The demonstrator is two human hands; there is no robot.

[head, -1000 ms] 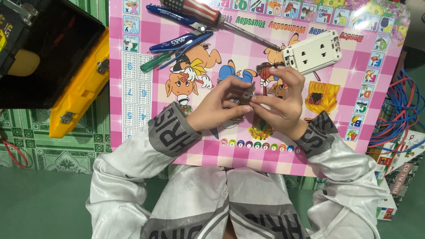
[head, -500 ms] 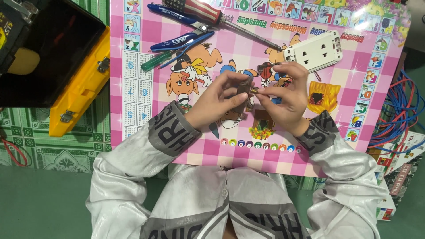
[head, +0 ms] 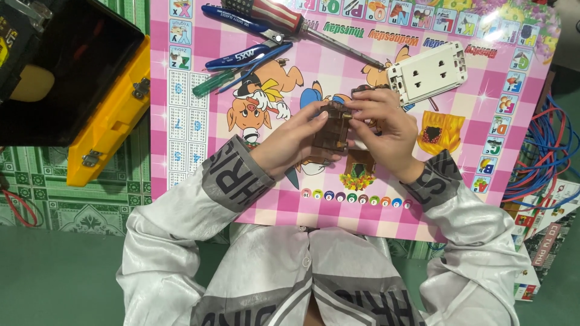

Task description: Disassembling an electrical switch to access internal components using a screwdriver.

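At mid-frame the left hand [head: 296, 142] and right hand [head: 386, 124] are closing their fingers around a small brown block [head: 331, 128], lifted just above the pink mat [head: 241, 181]. The white socket [head: 427, 72] is lying apart at upper right, seemingly not yet joined to anything. The screwdriver [head: 290, 21] and pens [head: 241, 57] are lying untouched at the top. The yellow case [head: 109, 115] is crowding the left edge and wires [head: 544, 157] the right; open mat remains below the hands.
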